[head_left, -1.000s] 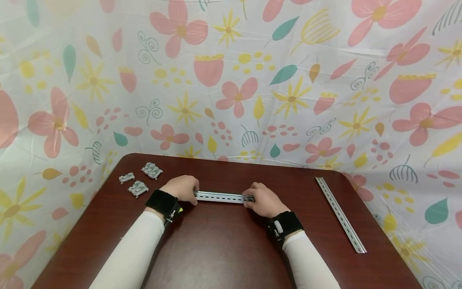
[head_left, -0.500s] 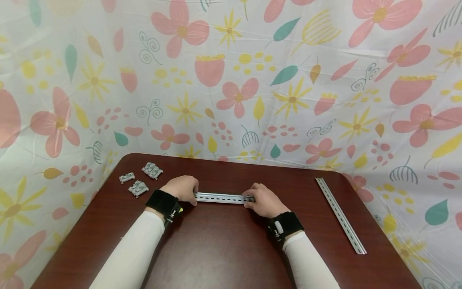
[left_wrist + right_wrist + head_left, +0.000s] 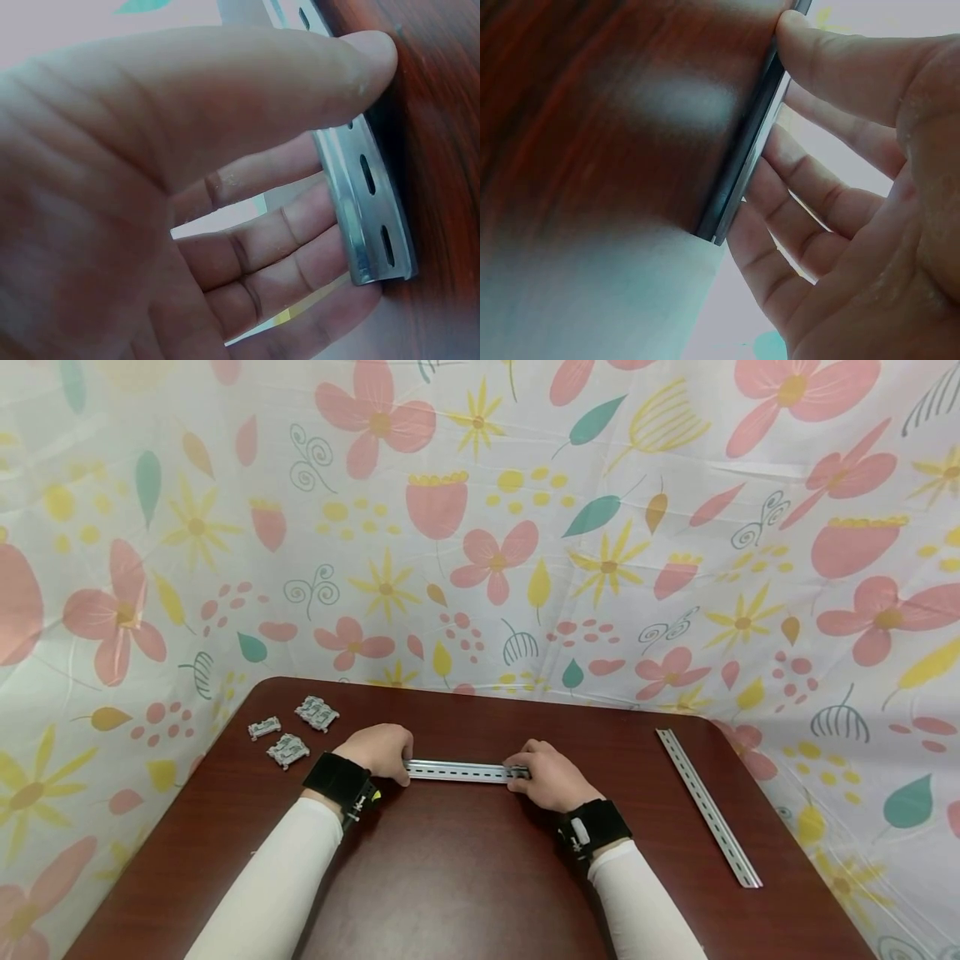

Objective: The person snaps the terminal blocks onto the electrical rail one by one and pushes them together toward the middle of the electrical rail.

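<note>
A slotted metal DIN rail [image 3: 457, 771] lies crosswise in the middle of the dark red table. My left hand [image 3: 378, 752] grips its left end: the left wrist view shows the thumb [image 3: 352, 71] over one long edge and the fingers along the other side of the rail [image 3: 367, 195]. At the right end, my right hand [image 3: 551, 774] pinches the rail [image 3: 739, 176] between thumb and fingers. A small grey piece [image 3: 517, 772] shows by the right fingertips; its kind is partly hidden by the hand.
A second slotted rail [image 3: 708, 810] lies slantwise at the table's right side. Three grey clusters of what look like terminal blocks, one at the back [image 3: 317, 713], one small [image 3: 264, 727] and one nearer [image 3: 288, 750], lie at the left. A flowered curtain [image 3: 480, 527] hangs behind the table [image 3: 465, 877].
</note>
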`<act>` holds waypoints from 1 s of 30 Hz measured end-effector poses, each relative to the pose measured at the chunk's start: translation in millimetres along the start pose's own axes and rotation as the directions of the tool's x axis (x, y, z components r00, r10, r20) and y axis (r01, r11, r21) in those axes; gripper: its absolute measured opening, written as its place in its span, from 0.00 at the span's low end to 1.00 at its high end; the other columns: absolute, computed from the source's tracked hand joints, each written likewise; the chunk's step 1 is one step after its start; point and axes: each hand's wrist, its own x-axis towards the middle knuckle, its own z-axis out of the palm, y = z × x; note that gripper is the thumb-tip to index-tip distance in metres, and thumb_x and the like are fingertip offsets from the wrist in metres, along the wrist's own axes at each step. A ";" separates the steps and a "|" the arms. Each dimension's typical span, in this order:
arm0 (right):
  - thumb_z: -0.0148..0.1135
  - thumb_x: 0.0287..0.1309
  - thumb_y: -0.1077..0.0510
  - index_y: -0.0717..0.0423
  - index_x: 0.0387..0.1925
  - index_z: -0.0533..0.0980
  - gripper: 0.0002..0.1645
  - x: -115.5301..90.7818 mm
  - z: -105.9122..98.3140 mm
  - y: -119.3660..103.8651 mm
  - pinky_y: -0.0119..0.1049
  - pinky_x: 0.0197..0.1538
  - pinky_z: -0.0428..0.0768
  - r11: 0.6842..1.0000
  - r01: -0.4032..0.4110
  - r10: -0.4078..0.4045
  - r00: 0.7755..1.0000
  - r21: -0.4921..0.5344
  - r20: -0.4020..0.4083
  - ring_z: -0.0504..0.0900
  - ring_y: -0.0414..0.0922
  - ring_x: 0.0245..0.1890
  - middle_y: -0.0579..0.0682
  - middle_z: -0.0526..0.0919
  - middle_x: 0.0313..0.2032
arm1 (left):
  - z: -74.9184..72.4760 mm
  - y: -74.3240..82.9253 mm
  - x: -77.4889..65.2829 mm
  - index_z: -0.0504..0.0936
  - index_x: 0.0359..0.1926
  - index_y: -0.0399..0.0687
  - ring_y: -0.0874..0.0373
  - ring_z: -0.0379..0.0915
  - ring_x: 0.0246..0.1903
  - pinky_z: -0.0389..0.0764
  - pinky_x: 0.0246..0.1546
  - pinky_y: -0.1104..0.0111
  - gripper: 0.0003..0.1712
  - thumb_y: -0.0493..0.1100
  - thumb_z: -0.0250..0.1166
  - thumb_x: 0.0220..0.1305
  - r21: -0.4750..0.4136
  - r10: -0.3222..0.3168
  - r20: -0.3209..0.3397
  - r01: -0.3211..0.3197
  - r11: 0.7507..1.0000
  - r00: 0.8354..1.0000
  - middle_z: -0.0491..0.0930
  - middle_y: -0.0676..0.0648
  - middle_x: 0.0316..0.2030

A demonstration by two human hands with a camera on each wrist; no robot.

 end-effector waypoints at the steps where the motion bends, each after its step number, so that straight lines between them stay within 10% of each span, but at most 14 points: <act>1: 0.78 0.70 0.54 0.49 0.57 0.91 0.16 -0.2 0.0 -0.1 0.47 0.55 0.82 1.000 -0.001 0.001 1.000 0.001 0.001 0.78 0.45 0.48 0.44 0.79 0.45 | 0.2 0.0 0.1 0.90 0.40 0.52 0.55 0.77 0.34 0.82 0.38 0.57 0.16 0.43 0.88 0.54 0.001 0.001 0.000 -0.001 1.000 1.000 0.85 0.54 0.38; 18: 0.79 0.70 0.54 0.50 0.57 0.90 0.17 0.4 0.2 0.1 0.47 0.55 0.82 1.000 -0.007 0.007 1.000 0.009 0.003 0.78 0.46 0.49 0.44 0.79 0.46 | -10.2 -1.8 -6.9 0.91 0.44 0.49 0.56 0.79 0.35 0.83 0.40 0.57 0.16 0.49 0.84 0.60 -0.003 0.019 -0.008 -0.019 1.000 1.000 0.86 0.52 0.38; 30: 0.79 0.70 0.54 0.50 0.56 0.90 0.16 0.0 -1.0 -1.5 0.48 0.57 0.83 1.000 -0.009 0.009 1.000 0.011 -0.003 0.79 0.46 0.49 0.44 0.79 0.45 | -14.8 -29.0 -6.1 0.85 0.66 0.38 0.32 0.75 0.60 0.78 0.59 0.38 0.31 0.55 0.76 0.74 0.101 -0.082 -0.274 0.113 0.988 0.958 0.80 0.32 0.59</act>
